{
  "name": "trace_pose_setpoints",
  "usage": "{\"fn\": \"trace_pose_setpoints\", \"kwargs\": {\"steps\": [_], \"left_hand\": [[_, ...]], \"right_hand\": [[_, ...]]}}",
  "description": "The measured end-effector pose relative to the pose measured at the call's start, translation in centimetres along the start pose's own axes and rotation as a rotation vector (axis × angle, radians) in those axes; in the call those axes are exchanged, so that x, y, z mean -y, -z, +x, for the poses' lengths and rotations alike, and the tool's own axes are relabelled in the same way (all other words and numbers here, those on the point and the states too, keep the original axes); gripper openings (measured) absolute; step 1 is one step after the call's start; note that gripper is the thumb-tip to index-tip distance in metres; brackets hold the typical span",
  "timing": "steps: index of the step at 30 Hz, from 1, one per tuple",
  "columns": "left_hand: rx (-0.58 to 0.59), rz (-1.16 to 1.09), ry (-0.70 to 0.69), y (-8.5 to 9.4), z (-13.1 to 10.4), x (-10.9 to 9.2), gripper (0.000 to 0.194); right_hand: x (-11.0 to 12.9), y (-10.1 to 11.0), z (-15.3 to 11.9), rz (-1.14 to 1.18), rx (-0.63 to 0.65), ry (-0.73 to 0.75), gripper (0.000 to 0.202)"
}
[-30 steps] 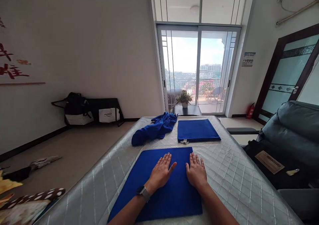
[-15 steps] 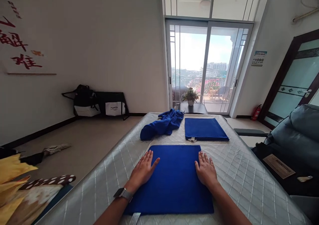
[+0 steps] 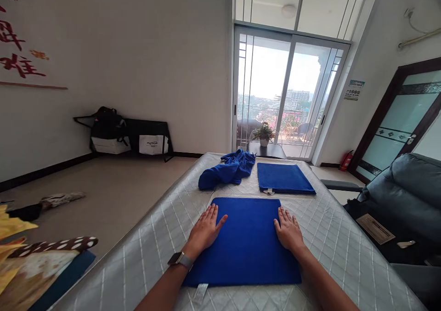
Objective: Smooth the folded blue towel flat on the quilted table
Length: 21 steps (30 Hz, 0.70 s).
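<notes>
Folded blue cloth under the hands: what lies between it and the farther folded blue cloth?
Head view: between the nearer cloth and the farther cloth is a narrow strip of silvery quilted mattress, with a white tag reaching into it.

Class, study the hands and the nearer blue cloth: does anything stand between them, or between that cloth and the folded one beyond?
Nothing visible blocks the hands: the left hand and right hand rest on the near cloth. Toward the folded cloth, only a white label pokes into the strip of quilted cover.
</notes>
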<state>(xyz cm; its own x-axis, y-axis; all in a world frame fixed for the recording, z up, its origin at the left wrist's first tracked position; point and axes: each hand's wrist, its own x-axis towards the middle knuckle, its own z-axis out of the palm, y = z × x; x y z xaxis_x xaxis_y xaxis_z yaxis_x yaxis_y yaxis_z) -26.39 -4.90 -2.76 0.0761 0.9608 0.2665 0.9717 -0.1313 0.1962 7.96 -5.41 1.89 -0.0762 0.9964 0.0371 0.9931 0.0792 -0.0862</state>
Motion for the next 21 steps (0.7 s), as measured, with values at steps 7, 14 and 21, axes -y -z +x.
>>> {"fn": "trace_pose_setpoints", "kwargs": {"steps": [7, 14, 21], "left_hand": [[-0.001, 0.010, 0.011, 0.1, 0.1, -0.1, 0.088], [0.005, 0.028, 0.010, 0.2, 0.0, -0.1, 0.086], [-0.031, 0.020, 0.006, -0.3, -0.1, 0.3, 0.079]], "right_hand": [[0.5, 0.9, -1.5, -0.019, -0.007, 0.031, 0.061], [0.5, -0.2, -3.1, 0.028, 0.046, 0.022, 0.063], [0.4, -0.1, -3.0, 0.067, 0.051, 0.035, 0.063]]}}
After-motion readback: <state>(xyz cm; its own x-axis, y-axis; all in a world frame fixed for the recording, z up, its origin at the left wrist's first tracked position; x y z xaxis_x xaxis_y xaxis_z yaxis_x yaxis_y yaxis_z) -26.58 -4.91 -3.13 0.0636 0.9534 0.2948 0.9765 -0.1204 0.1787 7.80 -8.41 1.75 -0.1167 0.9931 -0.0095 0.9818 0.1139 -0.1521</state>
